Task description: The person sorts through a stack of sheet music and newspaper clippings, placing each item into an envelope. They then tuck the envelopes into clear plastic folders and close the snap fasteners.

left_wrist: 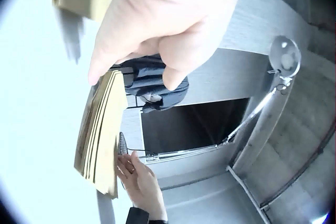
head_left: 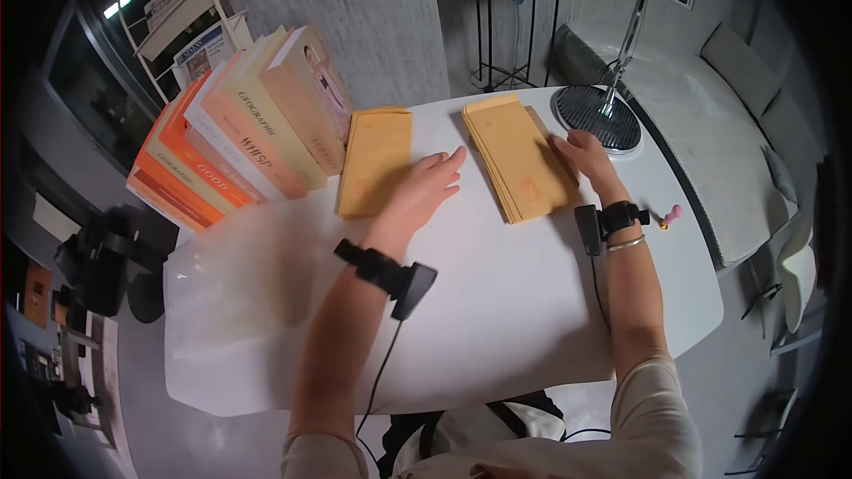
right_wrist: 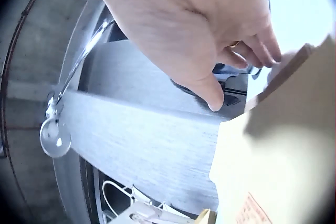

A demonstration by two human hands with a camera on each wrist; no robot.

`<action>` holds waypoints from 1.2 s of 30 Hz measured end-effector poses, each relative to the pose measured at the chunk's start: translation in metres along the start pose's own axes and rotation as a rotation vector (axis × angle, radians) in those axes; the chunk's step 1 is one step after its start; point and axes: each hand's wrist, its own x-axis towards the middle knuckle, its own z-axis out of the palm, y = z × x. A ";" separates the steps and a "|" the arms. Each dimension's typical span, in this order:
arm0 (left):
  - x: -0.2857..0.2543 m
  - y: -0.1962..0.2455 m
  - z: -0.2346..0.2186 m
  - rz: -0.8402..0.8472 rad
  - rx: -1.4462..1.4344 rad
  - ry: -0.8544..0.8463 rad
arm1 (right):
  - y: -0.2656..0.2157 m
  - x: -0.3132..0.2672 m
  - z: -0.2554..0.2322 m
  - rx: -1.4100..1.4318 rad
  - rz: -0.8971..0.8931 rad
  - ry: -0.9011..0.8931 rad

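Note:
A stack of yellow-brown padded envelopes [head_left: 524,160] lies on the white table, with its layered edges showing in the left wrist view. My right hand [head_left: 587,160] is at that stack's right side, its fingertips [right_wrist: 273,50] close to a darker brown edge [right_wrist: 283,74] beside the envelopes. Its thumb stands apart from the fingers. Over the table between the two stacks, my left hand [head_left: 424,188] holds nothing, and its fingers are extended. A second stack of similar envelopes [head_left: 377,155] lies to its left, partly covered by that hand in the head view.
Upright books [head_left: 248,124] stand at the left, beside a translucent plastic sheet or bag [head_left: 240,293]. A lamp with a round black base [head_left: 599,117] stands at the back right. A small pink object [head_left: 673,213] lies near the table's right edge.

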 end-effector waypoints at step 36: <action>-0.003 -0.008 0.015 0.182 -0.121 -0.199 | -0.002 -0.023 0.022 0.656 0.065 -0.180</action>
